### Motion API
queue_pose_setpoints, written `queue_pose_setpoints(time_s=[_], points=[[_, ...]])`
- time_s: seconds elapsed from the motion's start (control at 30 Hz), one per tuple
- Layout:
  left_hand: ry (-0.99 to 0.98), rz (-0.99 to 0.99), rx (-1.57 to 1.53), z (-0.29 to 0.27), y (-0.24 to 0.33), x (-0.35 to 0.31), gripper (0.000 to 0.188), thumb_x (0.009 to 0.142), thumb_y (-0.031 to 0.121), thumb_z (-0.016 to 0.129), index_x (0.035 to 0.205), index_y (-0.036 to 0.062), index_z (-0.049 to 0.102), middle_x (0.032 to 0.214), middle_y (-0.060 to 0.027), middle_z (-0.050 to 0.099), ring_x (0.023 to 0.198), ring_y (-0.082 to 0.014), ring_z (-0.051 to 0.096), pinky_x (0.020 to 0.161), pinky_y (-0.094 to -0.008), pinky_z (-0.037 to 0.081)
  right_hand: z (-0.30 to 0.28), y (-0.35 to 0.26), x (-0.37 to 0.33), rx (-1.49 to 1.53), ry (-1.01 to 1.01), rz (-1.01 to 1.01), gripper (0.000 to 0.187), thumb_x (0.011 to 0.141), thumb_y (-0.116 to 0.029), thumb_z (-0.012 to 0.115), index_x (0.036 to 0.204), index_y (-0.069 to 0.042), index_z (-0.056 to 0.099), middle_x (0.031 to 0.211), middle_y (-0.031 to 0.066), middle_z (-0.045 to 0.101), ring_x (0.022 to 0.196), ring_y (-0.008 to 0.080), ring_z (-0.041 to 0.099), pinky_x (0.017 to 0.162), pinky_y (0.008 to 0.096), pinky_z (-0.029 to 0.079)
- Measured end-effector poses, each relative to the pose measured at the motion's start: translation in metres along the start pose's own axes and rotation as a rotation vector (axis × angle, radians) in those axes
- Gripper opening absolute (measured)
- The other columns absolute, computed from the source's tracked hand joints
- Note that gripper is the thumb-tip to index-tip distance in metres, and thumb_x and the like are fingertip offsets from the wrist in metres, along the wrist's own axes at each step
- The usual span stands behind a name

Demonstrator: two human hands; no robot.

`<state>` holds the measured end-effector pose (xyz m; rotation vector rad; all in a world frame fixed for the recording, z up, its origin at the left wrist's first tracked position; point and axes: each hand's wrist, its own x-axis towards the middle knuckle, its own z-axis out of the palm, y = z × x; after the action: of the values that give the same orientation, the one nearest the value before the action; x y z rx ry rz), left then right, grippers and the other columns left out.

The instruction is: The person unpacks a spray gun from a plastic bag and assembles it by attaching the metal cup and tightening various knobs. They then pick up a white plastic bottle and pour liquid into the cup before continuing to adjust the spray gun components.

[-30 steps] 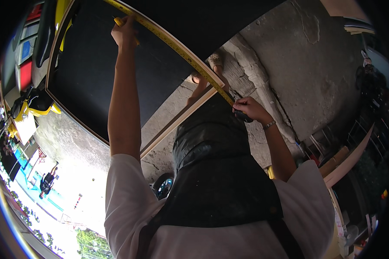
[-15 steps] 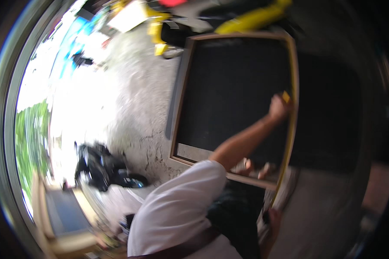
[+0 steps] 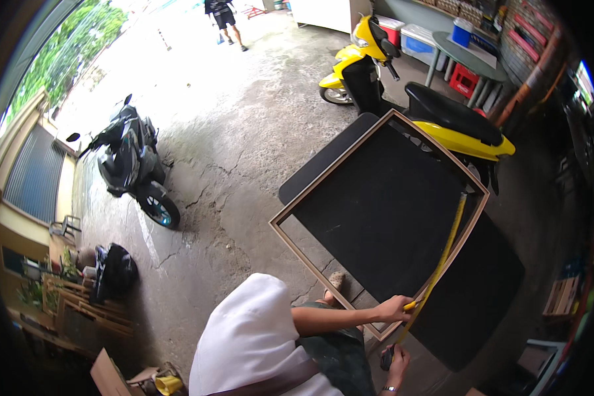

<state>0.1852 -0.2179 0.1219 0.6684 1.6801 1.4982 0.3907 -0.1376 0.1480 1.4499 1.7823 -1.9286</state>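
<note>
— Running along the right-hand rail of the wooden frame (image 3: 323,178), the yellow tape measure (image 3: 445,247) is stretching from the far corner near the scooter down to the person's hands. Its long axis is following that rail, going away from the person and slightly to the right.

— And which hand is holding what?

— The left hand (image 3: 395,308) is pinching the tape down against the frame's near corner, fingers closed on the blade. The right hand (image 3: 396,360) is sitting just below it, nearer the body, curled around a small dark object that is probably the tape's case; how tightly it is gripping is hard to tell. So the tape is lying up and away from both hands, with the left one closer to the rail.

— What is the frame resting on?

— It is lying over a black board (image 3: 383,204), and a second dark panel (image 3: 475,297) is showing beneath it to the right, all on the cracked concrete floor (image 3: 244,152). One of the person's feet (image 3: 335,282) is peeking out by the frame's near edge.

— And around that?

— A yellow scooter (image 3: 429,105) is standing just beyond the frame's far corner, a dark motorbike (image 3: 132,165) is parked well apart to the left, and another person (image 3: 224,20) is walking far off at the top. A round table (image 3: 472,53) and coloured crates (image 3: 465,79) are sitting behind the scooter.
</note>
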Motion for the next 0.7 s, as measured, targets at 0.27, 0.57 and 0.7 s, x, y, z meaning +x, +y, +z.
queue_pose_setpoints(time_s=[0.27,0.57,0.7], points=[[0.294,-0.006,0.068,0.003,-0.017,-0.089,0.031,0.08,0.022,0.073,0.092,-0.0017,0.059,0.076,-0.0161,0.062,0.072,-0.0277,0.059,0.069,-0.0393,0.048,0.022,-0.017,0.056,-0.124,-0.364,-0.388,0.033,0.101,-0.024,0.054,0.082,0.002,0.063,0.071,0.0061,0.063,0.059,0.0129,0.061,0.054,0.0277,0.048],[0.734,-0.322,-0.379,0.034,-0.013,-0.222,0.028,0.094,0.035,0.07,0.098,0.0084,0.064,0.074,0.0035,0.057,0.064,-0.0056,0.054,0.054,-0.0239,0.044,0.034,-0.002,0.019,-0.219,-0.44,-0.527,0.04,0.096,-0.039,0.065,0.104,0.0,0.057,0.064,0.0042,0.06,0.053,0.0132,0.063,0.048,0.0265,0.047],[0.969,-0.343,-0.562,0.046,-0.076,-0.27,0.023,0.095,0.033,0.066,0.096,0.0107,0.062,0.062,0.0056,0.048,0.052,-0.0049,0.044,0.045,-0.0241,0.035,0.026,0.024,0.002,-0.39,-0.525,-0.395,0.042,0.093,-0.037,0.069,0.111,-0.001,0.056,0.071,0.0075,0.063,0.055,0.0164,0.066,0.047,0.0277,0.05]])
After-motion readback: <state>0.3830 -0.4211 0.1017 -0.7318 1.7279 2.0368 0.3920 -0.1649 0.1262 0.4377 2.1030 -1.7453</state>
